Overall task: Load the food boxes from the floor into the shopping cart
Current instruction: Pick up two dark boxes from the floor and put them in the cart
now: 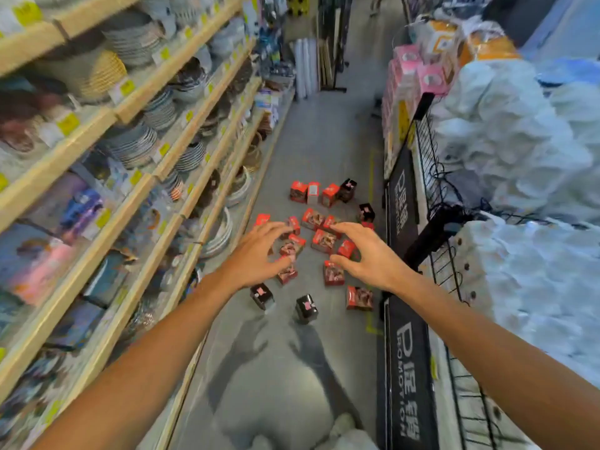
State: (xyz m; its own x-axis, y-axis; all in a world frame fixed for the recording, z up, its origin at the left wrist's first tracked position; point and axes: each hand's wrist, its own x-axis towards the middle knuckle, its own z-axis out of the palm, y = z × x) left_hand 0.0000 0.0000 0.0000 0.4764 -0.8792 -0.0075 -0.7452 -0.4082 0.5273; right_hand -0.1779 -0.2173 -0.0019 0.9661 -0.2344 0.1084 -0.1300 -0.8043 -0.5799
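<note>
Both arms stretched forward and down over the aisle floor. Left hand (259, 254) with fingers spread and lightly bent, holding nothing, poised above the near-left part of the scatter. Right hand (367, 254) likewise spread and empty, thumb apart from the fingers, above the right part. Hands apart from each other, a gap of floor and boxes between them.

Below and beyond: red food boxes (323, 240) strewn across the grey floor (324, 141), some upright, some tipped; black boxes (306, 307) mixed in at the near and far edges. Left: wooden shelves (136, 196) stacked with plates and bowls. Right: black wire rack (448, 271) piled with white wrapped packs (506, 134), a black promotion sign (409, 368) on its side. No cart in view.
</note>
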